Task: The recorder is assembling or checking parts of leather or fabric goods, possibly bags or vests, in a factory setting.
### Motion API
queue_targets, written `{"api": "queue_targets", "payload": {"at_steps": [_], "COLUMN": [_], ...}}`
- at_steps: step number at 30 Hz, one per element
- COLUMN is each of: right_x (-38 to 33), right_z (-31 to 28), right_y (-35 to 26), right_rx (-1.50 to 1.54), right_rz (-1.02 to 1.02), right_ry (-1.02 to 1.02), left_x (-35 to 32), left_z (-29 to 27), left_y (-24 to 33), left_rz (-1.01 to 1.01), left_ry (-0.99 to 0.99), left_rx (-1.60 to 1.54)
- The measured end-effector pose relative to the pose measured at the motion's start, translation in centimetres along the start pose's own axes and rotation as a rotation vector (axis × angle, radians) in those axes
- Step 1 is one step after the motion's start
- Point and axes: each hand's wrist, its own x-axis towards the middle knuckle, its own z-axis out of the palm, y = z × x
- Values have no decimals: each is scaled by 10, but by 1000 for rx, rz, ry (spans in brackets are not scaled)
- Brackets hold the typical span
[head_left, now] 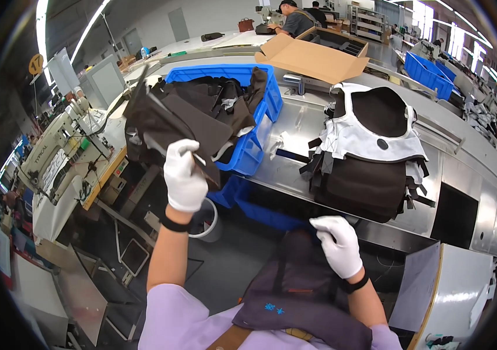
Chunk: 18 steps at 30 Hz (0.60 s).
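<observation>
Left hand [185,175]: grip clamped on dark fabric piece [160,121], by blue bin [253,153] at worktop's [302,123] left end. Right hand [338,246]: grip loosely apart, nothing visible in it, off front edge. Fabric likely light, soft, floppy; best pinched along an edge.

Single head-worn fisheye view, looking down and forward from above the wearer's hands.
Taking the blue bin [248,156] as landmark, the wearer's apron [286,280] is nearest the lens, below it; the left hand [184,178] is close, in front of it, and the right hand [339,245] close, to its lower right. The sewing machine [50,160] bends along the rim left of the bin; the room recedes beyond it.
</observation>
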Motion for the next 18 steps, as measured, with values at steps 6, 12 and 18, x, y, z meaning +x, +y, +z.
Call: {"api": "queue_targets", "payload": {"at_steps": [6, 12, 18], "right_x": [51, 1, -56], "right_z": [38, 52, 14], "right_y": [-52, -7, 42], "right_rx": [-20, 516, 1067], "right_rz": [-200, 186, 697], "right_ry": [-277, -17, 317], "left_x": [-36, -70, -167], "left_z": [-9, 14, 29], "left_y": [100, 158, 132], "left_rz": [-165, -318, -838], "left_ry": [-55, -186, -472], "left_rx": [-346, -619, -490]}}
